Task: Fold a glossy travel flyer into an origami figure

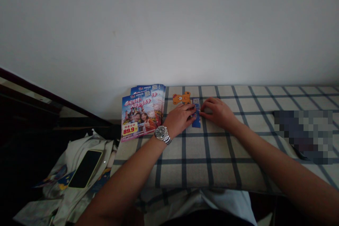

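A narrow folded blue leaflet point(196, 122) with a QR code at its top lies on the checked cloth. My left hand point(180, 116), with a metal watch point(162, 134) at the wrist, presses its bent fingers on the leaflet's left side. From the other side my right hand point(217, 112) pinches at the leaflet's right edge, thumb and fingertips close together. Just beyond my left hand is an orange bear figure point(181, 97), its lower part hidden by the fingers. A pile of colourful printed leaflets point(139, 114) lies left of my left hand.
The checked table cloth point(217, 169) runs up to a pale wall point(185, 31). At the right lies a dark, pixelated object point(303, 136). Below left, a phone point(85, 168) rests on white bags or cloth point(76, 144). A dark rail point(53, 95) slopes along the left wall.
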A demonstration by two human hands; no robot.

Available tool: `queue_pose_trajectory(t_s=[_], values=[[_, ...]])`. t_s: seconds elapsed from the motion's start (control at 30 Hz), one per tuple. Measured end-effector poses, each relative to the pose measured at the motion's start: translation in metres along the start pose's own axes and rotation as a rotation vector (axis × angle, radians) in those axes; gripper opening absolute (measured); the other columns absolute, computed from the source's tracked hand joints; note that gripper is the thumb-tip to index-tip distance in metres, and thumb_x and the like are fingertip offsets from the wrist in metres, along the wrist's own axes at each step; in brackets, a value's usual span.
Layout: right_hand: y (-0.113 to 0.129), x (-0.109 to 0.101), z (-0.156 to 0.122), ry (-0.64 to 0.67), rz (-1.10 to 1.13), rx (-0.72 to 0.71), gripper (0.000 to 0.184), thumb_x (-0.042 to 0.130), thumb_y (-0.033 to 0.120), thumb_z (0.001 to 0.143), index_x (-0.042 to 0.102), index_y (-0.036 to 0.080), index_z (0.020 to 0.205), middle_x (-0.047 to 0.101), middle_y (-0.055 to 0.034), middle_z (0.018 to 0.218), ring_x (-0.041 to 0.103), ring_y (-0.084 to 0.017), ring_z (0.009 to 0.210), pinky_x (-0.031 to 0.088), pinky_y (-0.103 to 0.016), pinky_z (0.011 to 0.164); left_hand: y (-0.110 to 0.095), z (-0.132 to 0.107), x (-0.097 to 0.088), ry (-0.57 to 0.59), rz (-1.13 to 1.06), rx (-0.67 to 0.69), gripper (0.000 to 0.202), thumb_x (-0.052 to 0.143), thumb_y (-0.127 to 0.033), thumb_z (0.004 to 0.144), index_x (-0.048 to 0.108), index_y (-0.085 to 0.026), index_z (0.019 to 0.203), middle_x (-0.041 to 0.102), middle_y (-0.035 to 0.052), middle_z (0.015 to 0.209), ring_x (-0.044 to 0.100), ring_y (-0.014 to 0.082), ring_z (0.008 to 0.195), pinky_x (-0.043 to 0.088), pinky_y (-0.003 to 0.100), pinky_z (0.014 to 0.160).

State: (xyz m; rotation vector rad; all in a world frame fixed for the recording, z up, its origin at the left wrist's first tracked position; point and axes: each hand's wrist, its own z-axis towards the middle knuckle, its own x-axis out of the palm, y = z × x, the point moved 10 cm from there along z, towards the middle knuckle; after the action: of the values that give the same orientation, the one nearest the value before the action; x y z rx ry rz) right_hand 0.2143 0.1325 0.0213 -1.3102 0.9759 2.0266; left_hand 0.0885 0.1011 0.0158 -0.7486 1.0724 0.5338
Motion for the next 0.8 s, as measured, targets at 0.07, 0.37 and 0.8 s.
queue_pose_trajectory(t_s=[0.07,0.37,0.8], values=[[0.005,-0.001,-0.003,0.009,-0.009,-0.014,0.014,0.076,0.033,0.091,0.072,0.024,0.101,0.069,-0.0077,0.11,0.065,-0.027,0.098,0.05,-0.04,0.09,-0.001,0.001,-0.001,0.004,0.0,0.001,0.034,0.059,-0.036,0.103,0.071,-0.019,0.131,0.063,0.0084,0.145,0.062,0.0255,0.122,0.051,0.045,0.111],[0.021,-0.003,-0.024,0.002,0.0,-0.054,0.037,0.077,0.04,0.089,0.069,0.024,0.122,0.067,-0.0122,0.128,0.063,-0.034,0.114,0.054,-0.05,0.098,-0.002,0.001,-0.001,-0.014,-0.01,0.005,0.033,0.056,-0.035,0.105,0.071,-0.02,0.129,0.063,0.008,0.145,0.063,0.0248,0.124,0.049,0.044,0.112],[0.023,-0.006,-0.036,-0.018,0.096,-0.073,0.041,0.072,0.042,0.094,0.067,0.026,0.131,0.068,-0.01,0.134,0.063,-0.031,0.123,0.051,-0.051,0.108,-0.001,-0.001,-0.002,-0.014,-0.013,-0.004,0.034,0.057,-0.034,0.104,0.07,-0.018,0.132,0.063,0.0078,0.145,0.062,0.0251,0.124,0.049,0.044,0.113]])
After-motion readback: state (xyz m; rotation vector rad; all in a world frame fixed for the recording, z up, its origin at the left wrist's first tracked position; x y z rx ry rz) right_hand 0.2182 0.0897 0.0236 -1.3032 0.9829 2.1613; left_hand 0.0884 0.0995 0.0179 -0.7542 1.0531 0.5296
